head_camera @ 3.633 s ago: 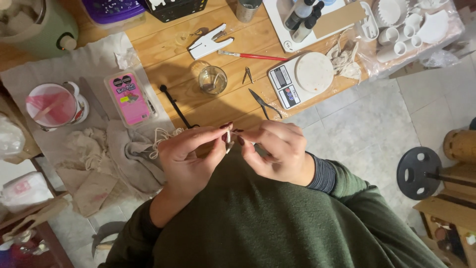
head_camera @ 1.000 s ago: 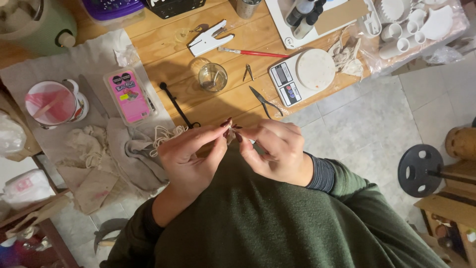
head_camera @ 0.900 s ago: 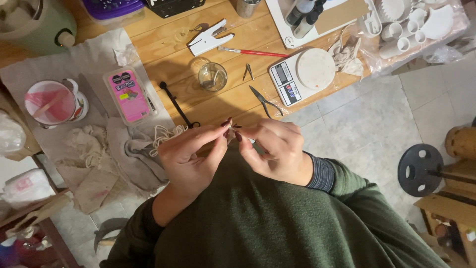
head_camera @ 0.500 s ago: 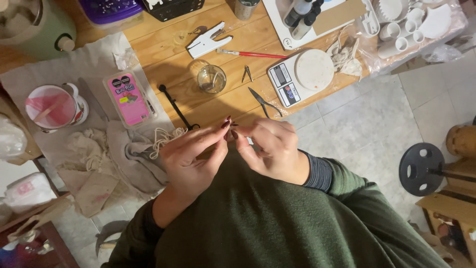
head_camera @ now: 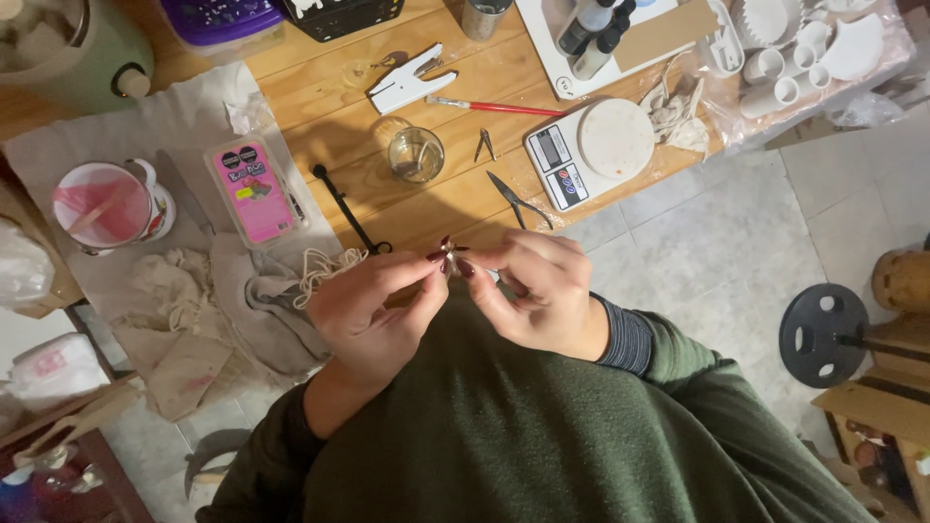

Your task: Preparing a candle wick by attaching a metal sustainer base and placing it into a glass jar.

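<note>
My left hand [head_camera: 373,310] and my right hand [head_camera: 538,291] meet close to my chest, fingertips pinched together on a tiny pale piece [head_camera: 449,258]. A thin off-white string [head_camera: 325,269] trails from the left hand's fingers to a loose bundle on the grey cloth [head_camera: 247,300]. What the small piece is cannot be made out; the fingers hide most of it. Both sleeves are dark green.
On the wooden table [head_camera: 320,107]: a small glass [head_camera: 416,155], pliers [head_camera: 518,199], tweezers [head_camera: 483,145], a white kitchen scale [head_camera: 593,148], a red-handled brush [head_camera: 494,107], a pink flat box [head_camera: 255,189], a pink cup [head_camera: 108,203], a black thin tool [head_camera: 347,208]. A round black stool base [head_camera: 823,334] stands on the tiled floor.
The hands stay joined at the fingertips and have barely shifted; the fingers work slightly on the small piece.
</note>
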